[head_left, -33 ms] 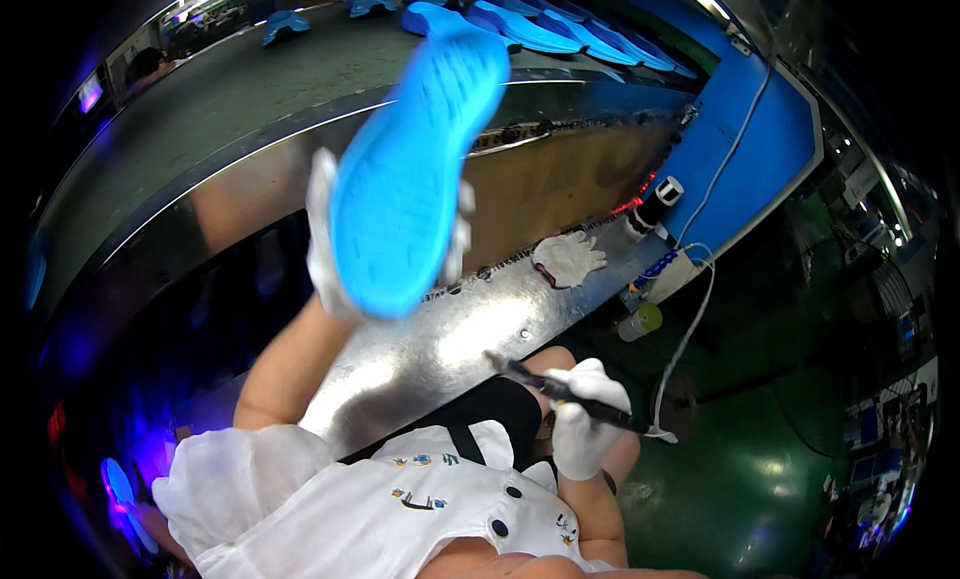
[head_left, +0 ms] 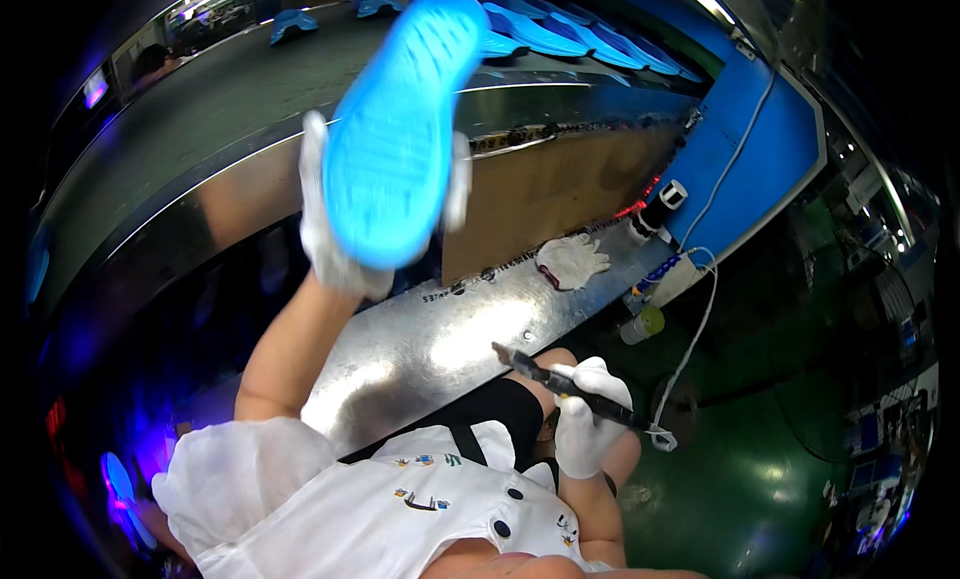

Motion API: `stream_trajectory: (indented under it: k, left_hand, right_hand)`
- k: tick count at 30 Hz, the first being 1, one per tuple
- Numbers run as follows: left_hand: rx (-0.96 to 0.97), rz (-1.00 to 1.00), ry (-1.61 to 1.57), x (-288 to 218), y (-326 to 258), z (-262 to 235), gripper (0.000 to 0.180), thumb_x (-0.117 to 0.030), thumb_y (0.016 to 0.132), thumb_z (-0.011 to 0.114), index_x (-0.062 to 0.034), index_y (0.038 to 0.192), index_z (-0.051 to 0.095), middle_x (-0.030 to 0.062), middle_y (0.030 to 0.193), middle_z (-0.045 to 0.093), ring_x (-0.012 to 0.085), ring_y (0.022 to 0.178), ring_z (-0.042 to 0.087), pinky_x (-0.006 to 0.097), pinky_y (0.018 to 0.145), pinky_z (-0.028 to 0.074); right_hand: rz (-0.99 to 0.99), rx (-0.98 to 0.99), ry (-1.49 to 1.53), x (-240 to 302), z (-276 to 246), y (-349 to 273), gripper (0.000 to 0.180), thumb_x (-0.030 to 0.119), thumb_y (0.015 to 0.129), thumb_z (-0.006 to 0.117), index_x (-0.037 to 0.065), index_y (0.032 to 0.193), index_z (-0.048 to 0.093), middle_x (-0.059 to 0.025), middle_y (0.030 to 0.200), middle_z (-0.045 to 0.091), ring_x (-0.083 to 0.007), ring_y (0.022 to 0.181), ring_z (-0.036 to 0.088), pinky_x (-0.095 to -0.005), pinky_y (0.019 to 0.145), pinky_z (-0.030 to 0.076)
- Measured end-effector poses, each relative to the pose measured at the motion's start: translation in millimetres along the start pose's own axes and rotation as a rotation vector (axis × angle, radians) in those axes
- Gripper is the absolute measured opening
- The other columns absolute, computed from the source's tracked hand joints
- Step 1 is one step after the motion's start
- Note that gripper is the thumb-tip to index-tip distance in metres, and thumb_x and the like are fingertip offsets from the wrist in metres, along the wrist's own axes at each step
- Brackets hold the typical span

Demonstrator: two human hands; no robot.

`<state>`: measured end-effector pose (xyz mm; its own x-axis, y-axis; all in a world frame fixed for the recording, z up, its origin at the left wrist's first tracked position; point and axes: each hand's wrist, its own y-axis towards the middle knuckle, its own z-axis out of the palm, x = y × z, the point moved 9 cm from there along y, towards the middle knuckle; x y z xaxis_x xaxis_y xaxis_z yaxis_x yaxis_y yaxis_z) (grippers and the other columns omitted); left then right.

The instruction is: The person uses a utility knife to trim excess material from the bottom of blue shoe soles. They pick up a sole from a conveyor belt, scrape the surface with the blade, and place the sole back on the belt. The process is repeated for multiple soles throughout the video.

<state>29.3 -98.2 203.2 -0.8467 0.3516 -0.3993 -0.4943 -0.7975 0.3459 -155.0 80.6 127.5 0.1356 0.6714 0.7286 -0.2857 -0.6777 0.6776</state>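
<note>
My left hand (head_left: 455, 194), in a white glove, is raised at the edge of the conveyor. Its thumb and fingers wrap both sides of a bright blue shoe sole (head_left: 390, 169), whose slotted face is turned to me. The sole stands tilted, with its far end over the belt. Low on the right, my gloved right hand (head_left: 590, 429) is closed round a slim black pen-like brush (head_left: 620, 415) with a narrow pale tip pointing left. A thin white tube (head_left: 690, 364) comes down to the brush's back end. The tip is apart from the sole.
A dark green conveyor belt (head_left: 215, 104) carries several blue soles (head_left: 540, 31) at its far end. Below it, a metal shelf (head_left: 400, 364) holds a spare white glove (head_left: 573, 262). A blue panel (head_left: 750, 169) stands right, near a yellow-capped container (head_left: 643, 325). Another person's arm shows lower left.
My left hand has moved the sole a little up and to the left, farther over the belt. My right hand and the brush have barely moved.
</note>
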Motion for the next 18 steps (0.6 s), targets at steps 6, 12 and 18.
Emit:
stream_trajectory:
  k: [6,12,18]
  left_hand:
    - [0.302,-0.269,-0.401,-14,21,-5,0.087,-0.067,0.090,0.044,0.0066,0.137,0.039,0.0281,0.137,0.046,0.0390,0.122,0.052,0.046,0.091,0.050]
    - [-0.305,0.555,1.252,-139,-95,0,0.023,-0.006,0.096,0.054,0.0033,0.116,0.061,0.0165,0.100,0.066,0.0223,0.080,0.066,0.036,0.076,0.055]
    - [-1.038,0.903,3.014,-379,-251,47,0.038,-0.028,0.093,0.056,-0.0033,0.122,0.061,0.0147,0.118,0.063,0.0275,0.111,0.059,0.036,0.099,0.045]
  right_hand:
    - [0.066,0.010,0.099,-21,20,-5,0.022,0.004,0.084,0.069,-0.004,0.102,0.060,-0.0137,0.093,0.065,-0.0179,0.078,0.059,-0.0264,0.070,0.047]
    - [0.115,0.063,-0.003,-43,27,-12,0.020,0.000,0.081,0.066,-0.005,0.099,0.060,-0.0124,0.090,0.063,-0.0179,0.077,0.058,-0.0277,0.069,0.047]
    - [0.365,0.192,-0.060,-89,38,-20,0.024,0.003,0.081,0.064,-0.005,0.102,0.057,-0.0135,0.089,0.063,-0.0178,0.076,0.059,-0.0285,0.077,0.049]
